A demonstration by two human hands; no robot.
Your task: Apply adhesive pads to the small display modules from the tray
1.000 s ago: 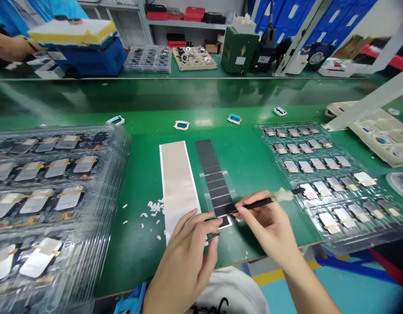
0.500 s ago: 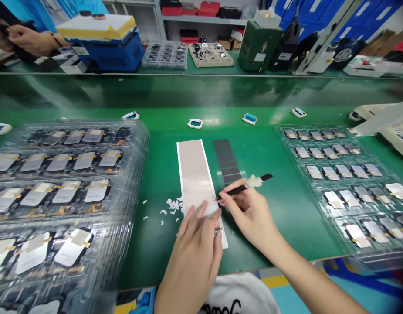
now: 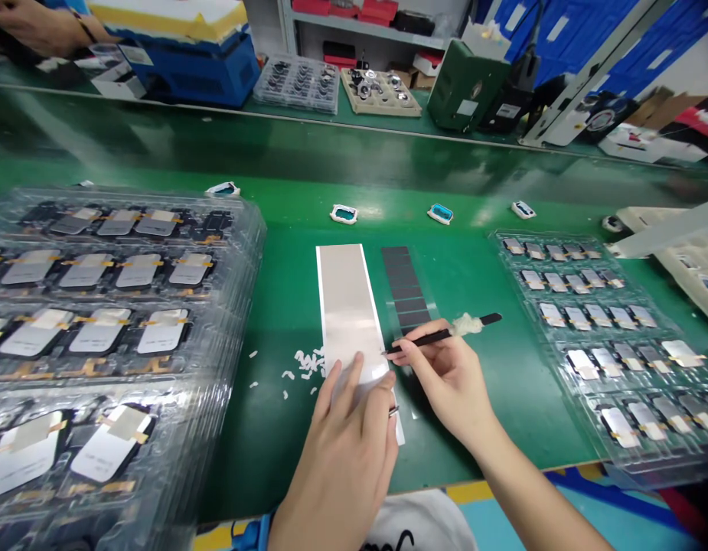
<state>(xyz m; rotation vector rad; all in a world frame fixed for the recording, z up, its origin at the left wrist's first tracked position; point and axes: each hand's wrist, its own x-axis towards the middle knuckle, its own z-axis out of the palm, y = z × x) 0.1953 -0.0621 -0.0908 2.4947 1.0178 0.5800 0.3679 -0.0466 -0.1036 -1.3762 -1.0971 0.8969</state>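
Note:
My left hand point(image 3: 345, 440) lies on the near end of a long pale strip point(image 3: 347, 302) on the green table, fingers pressed together over it; a small metal piece shows at its thumb side. My right hand point(image 3: 445, 375) pinches black tweezers point(image 3: 445, 333) with a white tuft wrapped near their far end. The tweezer tip touches the strip's right edge, close to my left fingertips. A dark strip of black rectangular pads point(image 3: 408, 291) lies just right of the pale strip, partly under my right hand.
Stacked clear trays of flat parts point(image 3: 101, 329) fill the left. Another clear tray of small parts point(image 3: 611, 344) sits at the right. Small white scraps point(image 3: 299, 363) lie left of the strip. Little white-framed parts point(image 3: 343, 214) dot the belt. Another person's hand point(image 3: 37, 23) is far left.
Both hands shifted from the dark pad strip onto the near end of the pale strip. The view moved left and tilted down slightly.

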